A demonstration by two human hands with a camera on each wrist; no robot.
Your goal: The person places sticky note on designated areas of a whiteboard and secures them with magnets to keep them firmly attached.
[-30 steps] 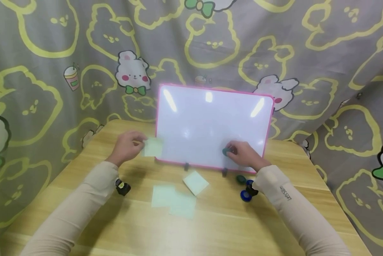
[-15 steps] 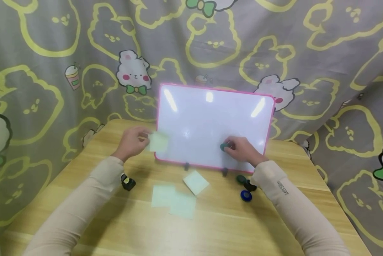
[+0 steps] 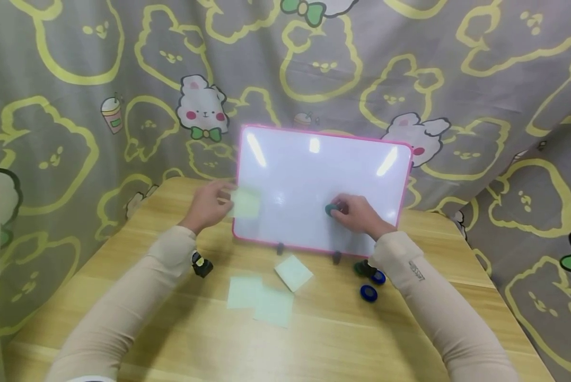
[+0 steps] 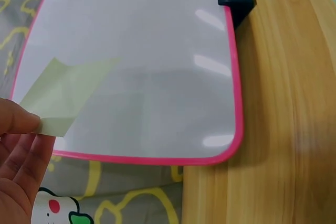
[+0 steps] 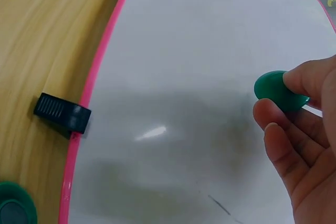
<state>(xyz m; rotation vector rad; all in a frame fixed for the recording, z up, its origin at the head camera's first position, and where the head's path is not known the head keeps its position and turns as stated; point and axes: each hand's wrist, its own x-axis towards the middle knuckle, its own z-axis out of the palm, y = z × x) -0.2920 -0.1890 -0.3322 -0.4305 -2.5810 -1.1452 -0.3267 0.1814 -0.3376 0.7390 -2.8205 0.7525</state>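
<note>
A whiteboard (image 3: 309, 180) with a pink frame leans upright at the back of the table. My left hand (image 3: 210, 206) pinches a pale green sticky note (image 3: 247, 203) by its edge; in the left wrist view the note (image 4: 68, 90) slants out in front of the board's surface, between thumb and fingers. My right hand (image 3: 359, 213) pinches a round green magnet (image 3: 331, 209) before the lower right part of the board. Seen from the right wrist, the magnet (image 5: 278, 88) sits between thumb and fingertips, with its shadow on the board.
Two loose sticky notes (image 3: 244, 292) and a small square pad (image 3: 293, 273) lie on the table (image 3: 314, 339). Blue magnets (image 3: 368, 293) and a green one lie near the right sleeve. Black clips (image 5: 62, 113) grip the board's lower edge. A patterned curtain (image 3: 266, 63) hangs behind.
My left hand has moved right and up, bringing the sticky note over the board's left side. My right hand, still pinching the green magnet, has shifted slightly up and left.
</note>
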